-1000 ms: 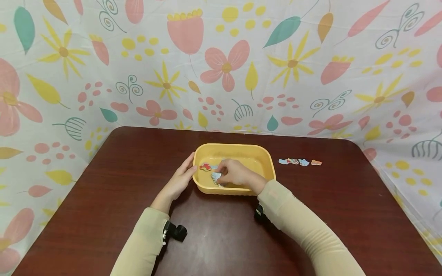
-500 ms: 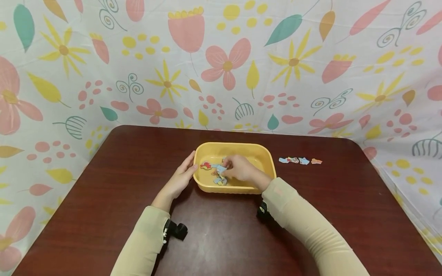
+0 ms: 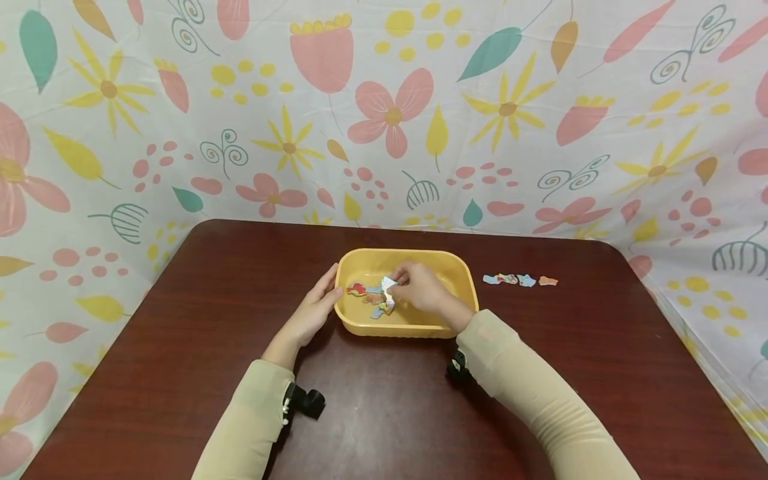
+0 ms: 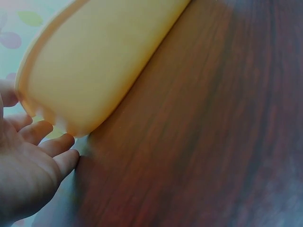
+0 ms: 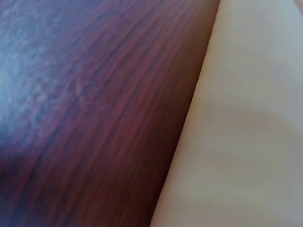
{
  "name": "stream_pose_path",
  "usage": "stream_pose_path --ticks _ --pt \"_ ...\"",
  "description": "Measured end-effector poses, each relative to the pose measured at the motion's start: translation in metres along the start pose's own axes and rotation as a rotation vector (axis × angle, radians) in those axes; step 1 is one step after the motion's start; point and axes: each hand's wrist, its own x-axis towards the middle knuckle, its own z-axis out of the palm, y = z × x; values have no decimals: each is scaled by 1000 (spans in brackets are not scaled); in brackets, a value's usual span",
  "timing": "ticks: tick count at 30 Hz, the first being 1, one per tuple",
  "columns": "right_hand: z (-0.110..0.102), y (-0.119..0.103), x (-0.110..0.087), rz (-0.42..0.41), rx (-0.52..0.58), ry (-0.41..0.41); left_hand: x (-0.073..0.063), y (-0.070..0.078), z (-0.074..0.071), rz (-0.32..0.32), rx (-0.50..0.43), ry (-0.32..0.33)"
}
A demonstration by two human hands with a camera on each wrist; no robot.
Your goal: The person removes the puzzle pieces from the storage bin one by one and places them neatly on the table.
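A yellow plastic tub (image 3: 408,330) stands on the table, with several small colourful puzzle pieces inside toward its left end. My left hand (image 3: 309,313) holds the tub's left end, thumb at the rim and fingers against the outer wall; in the left wrist view that hand (image 4: 33,156) touches the corner. Over the tub, my right hand (image 3: 423,287) pinches a pale, shiny puzzle piece (image 3: 389,283) between thumb and fingers. A red and yellow piece (image 3: 357,289) lies left of it, and a brown one (image 3: 373,299) is partly covered. The right wrist view shows only the tub's outer wall (image 5: 236,142) and tabletop.
On the dark wooden table (image 3: 372,400), a short row of puzzle pieces (image 3: 509,279) lies right of the tub, with an orange piece (image 3: 548,281) at its right end. A floral cloth (image 3: 384,133) hangs behind the table.
My right hand has risen slightly and moved right and back within the tub with the pale piece, which has turned and now shows a shiny face. The left hand stays on the tub.
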Motion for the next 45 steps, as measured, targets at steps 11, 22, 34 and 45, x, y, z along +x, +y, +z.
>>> stream_pose_path --ticks 11,22,34,45 --pt "-11 3 -4 61 181 48 -1 0 1 7 -14 -5" --pt "-28 6 -15 41 332 86 -1 1 2 -2 -4 5" --pt "-51 18 -27 -6 434 103 -1 0 2 -5 -7 -4" --pt "-72 27 -34 32 514 157 -1 1 2 -8 -3 1"
